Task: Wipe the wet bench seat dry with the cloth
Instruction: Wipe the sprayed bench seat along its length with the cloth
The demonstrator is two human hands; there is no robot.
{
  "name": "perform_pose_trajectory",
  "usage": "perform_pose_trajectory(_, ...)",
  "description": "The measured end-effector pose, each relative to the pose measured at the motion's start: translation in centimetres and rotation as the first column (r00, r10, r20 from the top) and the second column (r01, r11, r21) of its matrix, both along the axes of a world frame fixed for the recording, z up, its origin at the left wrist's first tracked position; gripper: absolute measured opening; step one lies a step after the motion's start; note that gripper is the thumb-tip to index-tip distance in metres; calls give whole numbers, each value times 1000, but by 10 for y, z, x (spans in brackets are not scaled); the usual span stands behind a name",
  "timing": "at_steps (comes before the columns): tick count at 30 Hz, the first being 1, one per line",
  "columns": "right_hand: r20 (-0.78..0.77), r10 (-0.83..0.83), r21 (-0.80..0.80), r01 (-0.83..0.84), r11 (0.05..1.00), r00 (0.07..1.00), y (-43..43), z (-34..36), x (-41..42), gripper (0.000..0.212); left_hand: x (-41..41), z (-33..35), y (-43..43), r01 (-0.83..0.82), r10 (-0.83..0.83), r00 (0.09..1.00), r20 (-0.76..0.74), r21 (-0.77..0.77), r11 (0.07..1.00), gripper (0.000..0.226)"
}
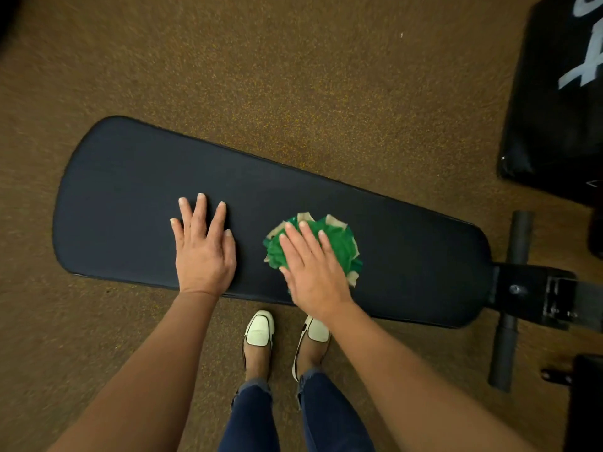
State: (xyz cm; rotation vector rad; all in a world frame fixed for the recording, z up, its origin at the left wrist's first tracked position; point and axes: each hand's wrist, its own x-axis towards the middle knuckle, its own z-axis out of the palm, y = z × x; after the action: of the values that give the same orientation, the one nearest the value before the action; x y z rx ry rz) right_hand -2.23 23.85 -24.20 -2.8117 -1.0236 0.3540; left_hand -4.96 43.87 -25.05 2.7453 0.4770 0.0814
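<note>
A long black padded bench seat (130, 177) lies across the view, wider at the left, narrower at the right. A crumpled green cloth (339, 239) with pale edges sits on the middle of the seat. My right hand (313, 265) presses flat on the cloth with straight fingers. To the left of the cloth my left hand (202, 249) rests flat on the bare seat, fingers spread. No wet patch is plainly visible on the dark surface.
The bench's black metal frame and crossbar (515, 288) stick out at the right end. A black padded block (554, 109) with white marks stands at the upper right. My feet in cream shoes (261, 331) stand on brown speckled floor by the near edge.
</note>
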Motion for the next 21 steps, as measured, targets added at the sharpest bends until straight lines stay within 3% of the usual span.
perform_pose_trajectory(1, 10, -22, -2, 22, 1000, 1000, -5, -2, 15, 56, 2, -1, -4, 23, -23, 1000, 9, 1, 1000, 47)
perform_pose_trajectory(3, 27, -261, -19, 262, 965, 965, -24, -5, 33, 57, 4, -1, -11, 57, -57, 998, 13, -10, 998, 47)
perform_pose_trajectory(6, 58, -598, -6, 599, 800, 799, -46, -3, 12, 57, 6, 3, -19, 84, -83, 996, 13, -28, 996, 47)
perform_pose_trajectory(8, 52, -579, -19, 580, 814, 814, -40, 0, -18, 56, 7, 4, -23, 119, -119, 993, 9, -30, 992, 47)
perform_pose_trajectory(11, 16, -244, -34, 244, 969, 970, -23, -1, -30, 56, 10, 4, -29, 187, -187, 982, -1, -25, 982, 47)
perform_pose_trajectory(13, 19, -140, -24, 140, 990, 990, -22, -3, 1, 56, 12, 4, -34, 222, -223, 975, -14, -29, 975, 47)
perform_pose_trajectory(14, 38, -165, -20, 165, 986, 986, -26, -3, 18, 56, 13, 3, -36, 236, -237, 971, -21, -24, 971, 47)
perform_pose_trajectory(16, 69, -364, 3, 365, 931, 929, -46, -4, 40, 55, 13, 2, -40, 257, -257, 966, -37, -9, 966, 47)
perform_pose_trajectory(19, 67, -689, 18, 690, 724, 721, -66, -3, 22, 56, 13, 2, -40, 261, -261, 964, -54, -2, 965, 48)
perform_pose_trajectory(20, 71, -706, 0, 708, 706, 705, -62, -2, 7, 56, 13, 1, -39, 263, -262, 963, -58, 5, 965, 48)
perform_pose_trajectory(21, 71, -657, -21, 659, 751, 751, -56, -1, -7, 56, 13, 1, -39, 266, -265, 962, -60, 11, 964, 48)
